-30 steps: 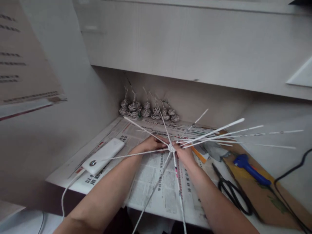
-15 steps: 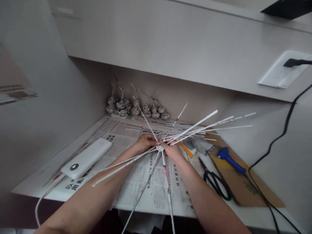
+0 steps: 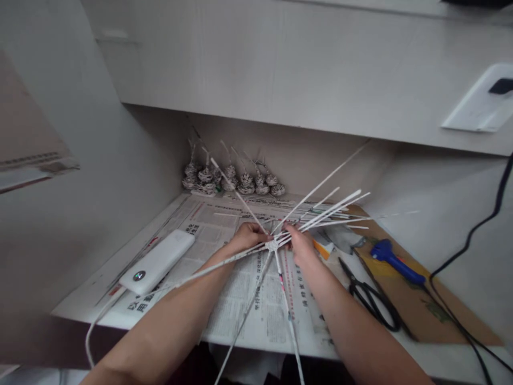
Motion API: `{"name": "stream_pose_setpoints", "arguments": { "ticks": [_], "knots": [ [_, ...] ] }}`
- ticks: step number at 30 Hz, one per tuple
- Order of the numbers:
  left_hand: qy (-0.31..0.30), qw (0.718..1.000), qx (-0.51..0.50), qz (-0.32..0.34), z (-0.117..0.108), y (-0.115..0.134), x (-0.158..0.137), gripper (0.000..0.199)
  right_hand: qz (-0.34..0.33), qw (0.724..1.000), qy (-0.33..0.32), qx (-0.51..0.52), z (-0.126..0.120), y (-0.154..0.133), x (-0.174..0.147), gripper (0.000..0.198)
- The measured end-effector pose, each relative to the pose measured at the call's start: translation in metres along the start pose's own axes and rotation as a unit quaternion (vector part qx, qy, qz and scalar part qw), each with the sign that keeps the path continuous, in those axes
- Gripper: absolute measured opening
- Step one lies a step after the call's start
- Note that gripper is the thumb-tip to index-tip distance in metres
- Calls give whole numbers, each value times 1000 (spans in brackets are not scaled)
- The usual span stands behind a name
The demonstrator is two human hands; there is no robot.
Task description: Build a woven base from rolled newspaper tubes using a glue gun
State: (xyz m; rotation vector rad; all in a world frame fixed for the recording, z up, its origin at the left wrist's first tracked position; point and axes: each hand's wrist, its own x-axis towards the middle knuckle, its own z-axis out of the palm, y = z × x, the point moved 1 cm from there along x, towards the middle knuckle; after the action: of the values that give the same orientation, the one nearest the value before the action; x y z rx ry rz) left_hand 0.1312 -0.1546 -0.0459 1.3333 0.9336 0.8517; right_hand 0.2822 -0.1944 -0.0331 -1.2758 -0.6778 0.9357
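Thin rolled-paper strips fan out from a small woven centre (image 3: 272, 245) between my hands, above the newspaper. My left hand (image 3: 249, 236) is closed, its fingertips pinching the weave at its upper left side. On the other side, my right hand (image 3: 297, 238) has thumb and fingers closed on the paper strips (image 3: 320, 220) that point to the upper right. Two paper strips (image 3: 291, 323) hang toward the front edge of the table, and others cross over my left forearm. The fingertips of both hands are partly hidden by the strips.
Several woven gourd shapes (image 3: 246, 183) stand along the back wall. A white power bank (image 3: 160, 261) with a cable lies left on the newspaper (image 3: 224, 315). Black scissors (image 3: 371, 297) and a blue glue gun (image 3: 396, 261) on cardboard (image 3: 433, 305) lie right.
My right hand has shifted from the woven centre out onto the right-hand strips. One strip now points higher to the upper right. The camera view has shifted slightly.
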Motion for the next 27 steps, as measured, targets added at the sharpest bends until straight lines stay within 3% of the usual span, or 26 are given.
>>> {"name": "stream_pose_setpoints", "arguments": {
  "ticks": [2, 4, 6, 8, 12, 20, 23, 27],
  "knots": [
    [-11, 1000, -13, -3, 1, 1, -1, 32, -7, 999, -7, 39, -1, -3, 0, 27],
    [-9, 999, -31, -11, 1, 1, -1, 33, -10, 998, -54, 43, 0, -2, -1, 32],
    [5, 998, -54, -19, 1, 0, 0, 32, -1, 994, -112, 4, 2, 2, -4, 33],
    [21, 997, -75, -27, 2, 0, 0, 31, 8, 990, -131, -42, 3, 7, -7, 29],
    [26, 993, -111, -35, 5, 0, 0, 29, 33, 992, -103, -61, 6, 12, -11, 24],
    [-8, 990, -135, -28, 12, 0, -2, 28, 84, 991, -79, 63, 9, 7, -11, 31],
    [-18, 993, -115, -3, 11, -1, -2, 27, 87, 994, -53, 43, 8, 7, -10, 34],
    [15, 996, -92, 16, 8, -2, 0, 27, 58, 997, -39, -15, 7, 6, -12, 40]
  ]
}}
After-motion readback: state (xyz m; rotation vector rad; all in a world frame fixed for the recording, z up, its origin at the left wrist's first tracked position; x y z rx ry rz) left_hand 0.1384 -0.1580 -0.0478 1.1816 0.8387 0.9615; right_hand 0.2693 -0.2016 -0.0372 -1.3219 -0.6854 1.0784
